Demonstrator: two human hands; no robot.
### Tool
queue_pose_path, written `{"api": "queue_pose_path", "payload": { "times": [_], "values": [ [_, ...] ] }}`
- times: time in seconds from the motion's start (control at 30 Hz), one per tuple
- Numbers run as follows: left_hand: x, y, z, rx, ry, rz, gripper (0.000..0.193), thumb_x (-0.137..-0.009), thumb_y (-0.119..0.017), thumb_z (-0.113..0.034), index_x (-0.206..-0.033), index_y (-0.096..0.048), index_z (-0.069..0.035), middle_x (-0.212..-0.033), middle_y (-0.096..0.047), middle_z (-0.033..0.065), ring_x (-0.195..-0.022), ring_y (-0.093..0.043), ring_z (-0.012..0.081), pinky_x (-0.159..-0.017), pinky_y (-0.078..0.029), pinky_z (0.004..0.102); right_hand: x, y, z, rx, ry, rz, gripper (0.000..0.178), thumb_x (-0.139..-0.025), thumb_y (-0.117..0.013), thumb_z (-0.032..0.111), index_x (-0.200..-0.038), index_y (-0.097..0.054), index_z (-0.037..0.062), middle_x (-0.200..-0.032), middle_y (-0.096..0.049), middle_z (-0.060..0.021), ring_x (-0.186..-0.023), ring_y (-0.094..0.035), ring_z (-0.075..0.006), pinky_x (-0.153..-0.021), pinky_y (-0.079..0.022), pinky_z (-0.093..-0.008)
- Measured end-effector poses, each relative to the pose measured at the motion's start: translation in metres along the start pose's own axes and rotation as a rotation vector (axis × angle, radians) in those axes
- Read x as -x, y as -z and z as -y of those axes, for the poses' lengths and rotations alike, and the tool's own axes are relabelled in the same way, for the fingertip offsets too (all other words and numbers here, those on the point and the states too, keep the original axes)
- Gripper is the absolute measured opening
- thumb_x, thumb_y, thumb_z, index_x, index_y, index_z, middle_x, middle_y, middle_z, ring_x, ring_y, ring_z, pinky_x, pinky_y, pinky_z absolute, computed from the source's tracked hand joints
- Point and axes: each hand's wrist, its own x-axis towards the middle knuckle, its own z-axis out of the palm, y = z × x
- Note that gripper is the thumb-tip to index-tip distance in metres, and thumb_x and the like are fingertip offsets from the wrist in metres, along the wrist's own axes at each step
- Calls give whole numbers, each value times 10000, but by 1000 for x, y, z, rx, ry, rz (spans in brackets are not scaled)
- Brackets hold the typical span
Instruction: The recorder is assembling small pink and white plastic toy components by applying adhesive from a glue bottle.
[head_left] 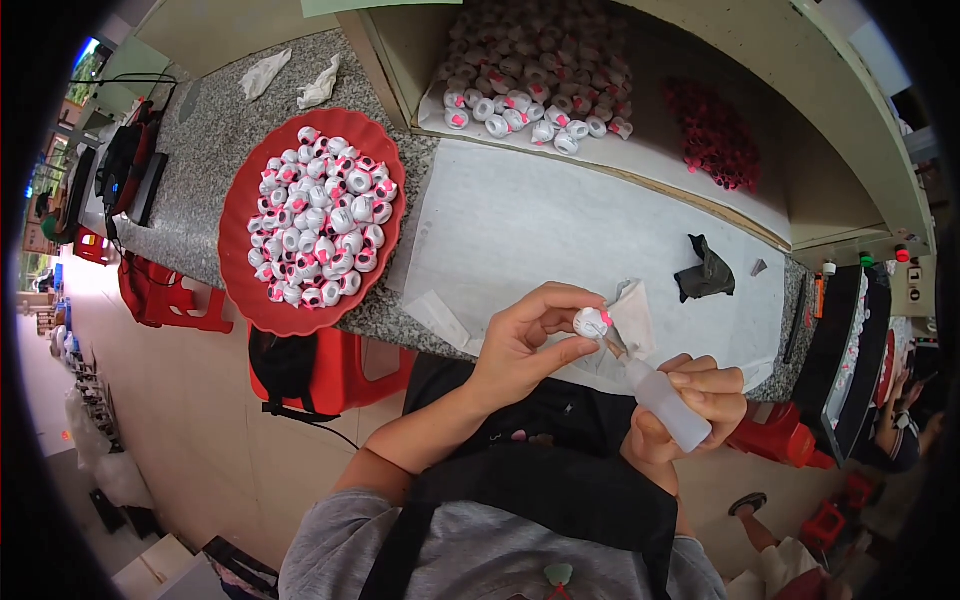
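Observation:
My left hand (520,345) pinches a small white ball-shaped piece (591,323) with a bright pink patch between thumb and fingertips, above the near edge of the worktop. In my right hand (708,395) is a translucent squeeze bottle (670,407), tilted so its narrow tip points up and left at the piece. Whether the tip touches the piece cannot be made out. A crumpled white tissue (633,315) shows just behind the bottle tip. To the left, a red scalloped plate (233,235) is heaped with similar white-and-pink pieces (318,218).
White paper (540,215) covers the worktop, with a black crumpled scrap (706,270) at right. A shelf box behind holds a pile of white pieces (540,95) and dark pink bits (712,135). Red stools (335,375) stand below. Two crumpled tissues (318,85) lie at the back left.

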Motion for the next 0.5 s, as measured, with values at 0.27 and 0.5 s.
{"api": "queue_pose_path", "payload": {
  "times": [0.27,0.5],
  "values": [
    [1,3,0,-146,-71,9,311,-694,-529,96,-992,-465,33,-993,-454,130,-907,-478,189,-751,-438,289,0,2,2,-10,-22,92,371,-606,-711,161,-803,-412,62,-756,-434,-61,-548,-415,-96,-476,-375,-201],
    [-3,4,-1,-194,-72,-12,306,-686,-539,92,-979,-475,35,-994,-463,130,-916,-474,182,-793,-389,286,0,2,2,52,-44,15,377,-602,-717,179,-794,-413,65,-755,-435,-60,-548,-417,-99,-478,-377,-206]
  ]
}}
